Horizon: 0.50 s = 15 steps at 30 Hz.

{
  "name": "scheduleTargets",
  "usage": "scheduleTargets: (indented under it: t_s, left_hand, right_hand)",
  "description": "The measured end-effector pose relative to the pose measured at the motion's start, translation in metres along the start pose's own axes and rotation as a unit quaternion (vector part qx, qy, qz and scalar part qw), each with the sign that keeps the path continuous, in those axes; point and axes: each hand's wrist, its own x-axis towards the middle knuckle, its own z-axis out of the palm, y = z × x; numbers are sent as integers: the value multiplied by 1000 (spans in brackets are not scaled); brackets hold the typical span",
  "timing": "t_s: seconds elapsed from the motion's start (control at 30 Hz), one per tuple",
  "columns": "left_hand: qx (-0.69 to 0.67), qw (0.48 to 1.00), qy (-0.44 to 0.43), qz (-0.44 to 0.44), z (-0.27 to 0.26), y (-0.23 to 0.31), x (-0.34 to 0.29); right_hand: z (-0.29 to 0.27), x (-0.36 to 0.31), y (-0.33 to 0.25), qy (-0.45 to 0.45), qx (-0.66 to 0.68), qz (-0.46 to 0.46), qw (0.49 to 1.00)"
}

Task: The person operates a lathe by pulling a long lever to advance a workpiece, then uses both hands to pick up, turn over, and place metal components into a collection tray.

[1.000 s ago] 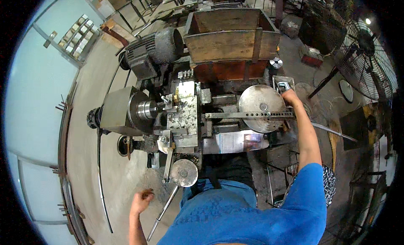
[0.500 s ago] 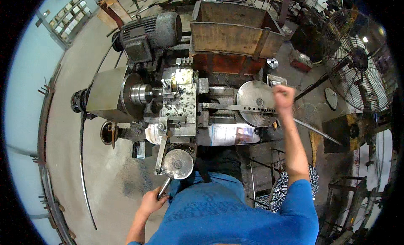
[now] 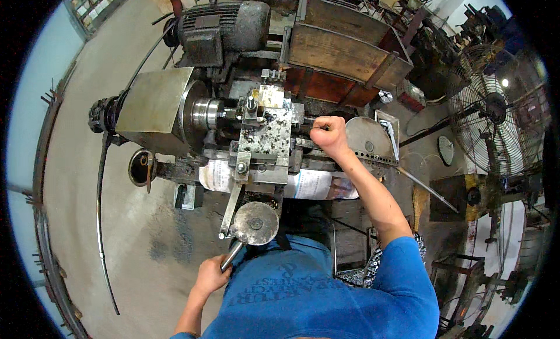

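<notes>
My left hand (image 3: 213,273) is wrapped round a metal lever handle (image 3: 232,256) that slants out from a small round plate (image 3: 255,223) at the machine's near side. My right hand (image 3: 330,135) is closed in a fist just right of the tool slide (image 3: 265,135); whether anything is inside its fingers is hidden. Below that fist, a flat bar with a row of holes (image 3: 373,157) runs across the front of a large metal disc (image 3: 364,138). Left of the slide, a shiny round chuck (image 3: 207,113) faces the tool post (image 3: 251,109).
A dark motor (image 3: 224,27) and a wooden crate (image 3: 344,53) stand behind the machine. To the right is a caged fan (image 3: 496,100). A long rod (image 3: 429,190) juts out right of the disc. Printed sheets (image 3: 318,184) cover the bed's front; metal pieces (image 3: 353,276) lie low right.
My right hand has moved left from the large disc to beside the tool slide. The left hand stays on the lever handle. The whole view has shifted a little.
</notes>
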Motion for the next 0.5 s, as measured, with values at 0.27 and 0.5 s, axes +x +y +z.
scheduleTargets:
  t_s: [0.27,0.5]
  left_hand:
    - [18,1000,-13,-8,-5,2,0]
    - [13,1000,5,5,-3,1,1]
  right_hand:
    - [11,6,0,5,-39,-15,999]
    - [7,21,-6,1,-53,36,998]
